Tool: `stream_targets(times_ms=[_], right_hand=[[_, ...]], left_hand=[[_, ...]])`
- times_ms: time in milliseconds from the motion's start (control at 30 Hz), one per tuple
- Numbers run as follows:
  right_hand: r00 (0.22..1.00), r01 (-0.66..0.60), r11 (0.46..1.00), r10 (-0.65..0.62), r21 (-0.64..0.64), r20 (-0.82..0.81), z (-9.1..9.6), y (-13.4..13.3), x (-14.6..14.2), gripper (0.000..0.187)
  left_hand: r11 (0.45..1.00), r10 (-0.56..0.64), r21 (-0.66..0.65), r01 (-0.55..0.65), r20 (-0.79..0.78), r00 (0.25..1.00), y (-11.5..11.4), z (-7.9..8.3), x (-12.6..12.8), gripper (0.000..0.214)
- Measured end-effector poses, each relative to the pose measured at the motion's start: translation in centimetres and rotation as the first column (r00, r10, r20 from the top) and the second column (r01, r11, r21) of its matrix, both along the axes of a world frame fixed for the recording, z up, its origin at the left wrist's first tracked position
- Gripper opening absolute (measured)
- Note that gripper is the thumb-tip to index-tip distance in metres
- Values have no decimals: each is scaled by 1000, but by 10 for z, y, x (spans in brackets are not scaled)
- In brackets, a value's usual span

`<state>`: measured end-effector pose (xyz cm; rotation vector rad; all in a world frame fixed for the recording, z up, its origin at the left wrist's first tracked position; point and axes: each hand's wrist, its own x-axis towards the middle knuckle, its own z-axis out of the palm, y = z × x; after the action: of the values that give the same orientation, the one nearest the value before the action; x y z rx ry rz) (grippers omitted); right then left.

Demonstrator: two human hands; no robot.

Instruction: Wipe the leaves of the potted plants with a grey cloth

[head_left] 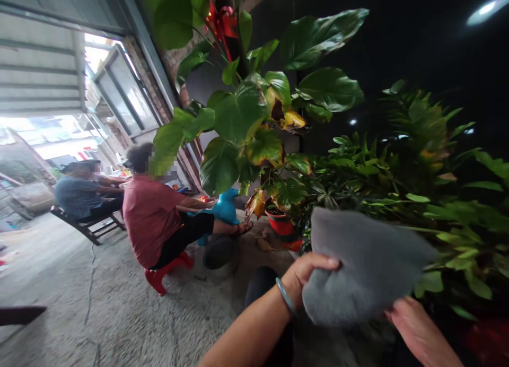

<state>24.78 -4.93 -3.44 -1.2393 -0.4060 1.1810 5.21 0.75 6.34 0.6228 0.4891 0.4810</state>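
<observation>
A grey cloth [366, 266] is spread between my two hands at the lower right. My left hand [306, 274], with a green bangle on the wrist, grips its left edge, thumb on top. My right hand [413, 324] holds the cloth's lower right corner; most of its fingers are hidden behind the fabric. The cloth hangs in front of low, narrow-leaved green plants [417, 197]. A tall plant with big broad leaves [246, 112], some yellowed, rises just left of it from a red pot [280, 223].
Two people sit to the left on a concrete floor [119, 314]: one in a red shirt [153, 218] on a red stool [165, 274], another in blue [79, 194] on a dark bench. A blue toy [225, 208] and a dark round object [218, 253] lie by the pot.
</observation>
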Motion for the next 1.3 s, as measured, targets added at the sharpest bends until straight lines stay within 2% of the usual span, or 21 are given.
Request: stream_targets(times_ms=[67,133,167,233,333,367,400,433,500,600,667,700,733,800,867,967,1033,1100,1167,1233,1300], right_hand=[[999,-1,1000,0,-24,-38,7,1,-4,37],[996,4,999,-8,-45,-89,14,1,-6,44],[993,8,999,-13,-51,-114,16,0,-6,46],[988,8,998,-17,-62,-151,17,0,-4,45],[987,-25,996,10,-90,-163,16,0,0,39],[986,-29,995,12,-99,-169,16,0,0,38],[984,-25,994,7,-103,-176,15,0,1,38],[983,-16,995,-3,-102,-184,16,0,0,39],[981,9,996,-27,-92,-190,17,0,-1,40],[986,13,995,-30,-100,-166,21,-1,-5,41],[987,8,995,-24,-102,-158,24,-1,-8,46],[987,6,995,-21,-100,-159,25,-1,-9,49],[987,5,995,-21,-98,-159,26,-1,-9,50],[987,4,995,-19,-96,-158,27,0,-9,50],[986,6,995,-22,-96,-167,26,0,-7,48],[982,4,993,-26,-118,-185,19,0,-2,44],[985,2,994,-22,-114,-171,14,0,1,40],[988,9,996,-22,-85,-150,9,0,2,36],[990,25,997,-35,-68,-136,9,0,0,33],[991,28,997,-36,-68,-129,12,0,-2,35],[990,22,997,-32,-73,-135,17,0,-5,40]], left_hand=[[994,111,-2,-112,89,990,21,22,11,34],[980,201,-31,-199,142,969,38,25,23,33],[976,218,-52,-213,140,966,42,17,27,32],[978,190,-104,-181,81,978,41,-14,31,30],[980,24,-195,-39,-78,997,19,-72,22,28],[977,-21,-212,-4,-116,993,11,-85,16,28],[977,-56,-212,28,-128,990,4,-92,9,28],[978,-75,-200,49,-124,989,-1,-92,3,30],[989,-68,-139,59,-64,996,-2,-72,-4,36],[999,53,-12,-52,78,995,17,-13,1,40],[990,140,12,-143,132,981,35,21,14,36],[984,175,6,-177,134,975,43,30,22,32],[980,200,-14,-200,116,973,48,33,29,28],[974,214,-83,-210,46,976,53,18,41,21],[971,168,-167,-170,-25,985,47,-17,43,17],[976,37,-213,-44,-37,999,28,-71,28,22],[979,-77,-194,67,-44,996,16,-84,13,28],[985,-129,-122,122,-49,990,12,-72,2,36],[995,-97,-28,96,-33,995,18,-40,-1,43],[999,8,38,-9,44,999,31,-4,5,44],[991,126,35,-132,136,983,46,21,16,41]])
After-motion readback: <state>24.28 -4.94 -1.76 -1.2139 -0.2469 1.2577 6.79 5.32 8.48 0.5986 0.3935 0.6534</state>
